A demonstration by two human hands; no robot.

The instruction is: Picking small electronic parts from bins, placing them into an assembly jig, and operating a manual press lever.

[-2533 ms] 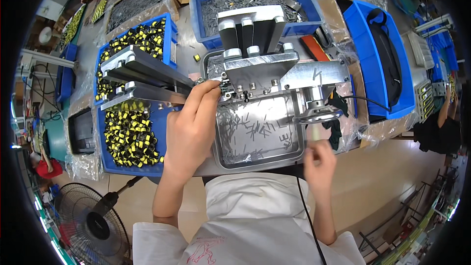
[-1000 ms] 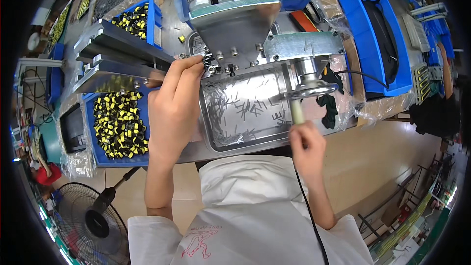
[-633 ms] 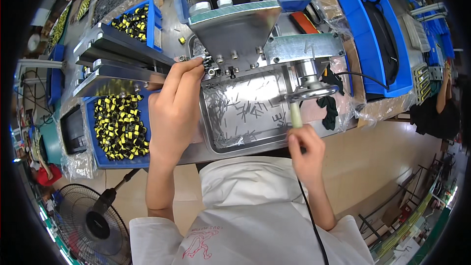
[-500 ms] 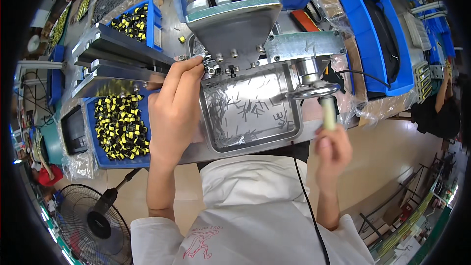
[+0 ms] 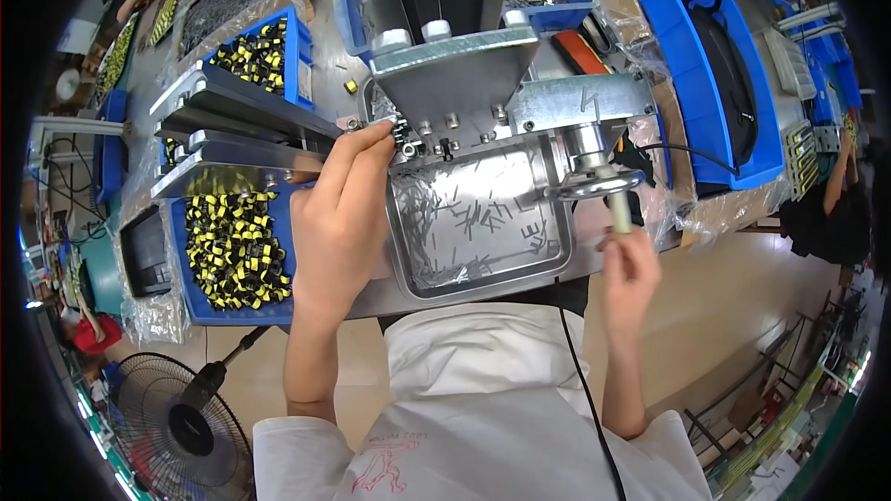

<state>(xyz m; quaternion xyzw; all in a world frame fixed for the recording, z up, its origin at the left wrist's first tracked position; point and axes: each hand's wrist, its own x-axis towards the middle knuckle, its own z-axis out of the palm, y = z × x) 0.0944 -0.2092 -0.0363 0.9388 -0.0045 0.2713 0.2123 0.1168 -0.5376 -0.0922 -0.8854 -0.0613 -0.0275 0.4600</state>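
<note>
Gripping the handwheel's (image 5: 594,189) pale handle (image 5: 620,213): right hand (image 5: 633,274), fingers curled closed, toward 4 o'clock of the metal tray (image 5: 497,250). Metal fixture (image 5: 455,83) at the tray's 12 o'clock. Left hand (image 5: 339,223) at 9 o'clock, fingertips at small metal parts (image 5: 406,141); cannot tell whether anything is pinched. Judgement: crank evenly, wrist loose, left fingertips steady but clear of anything that moves; ease off at resistance.

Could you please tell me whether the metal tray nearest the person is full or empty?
Neither: the metal tray is partly filled. Small dark strips lie scattered over its bottom, with bare metal showing between them.
</note>
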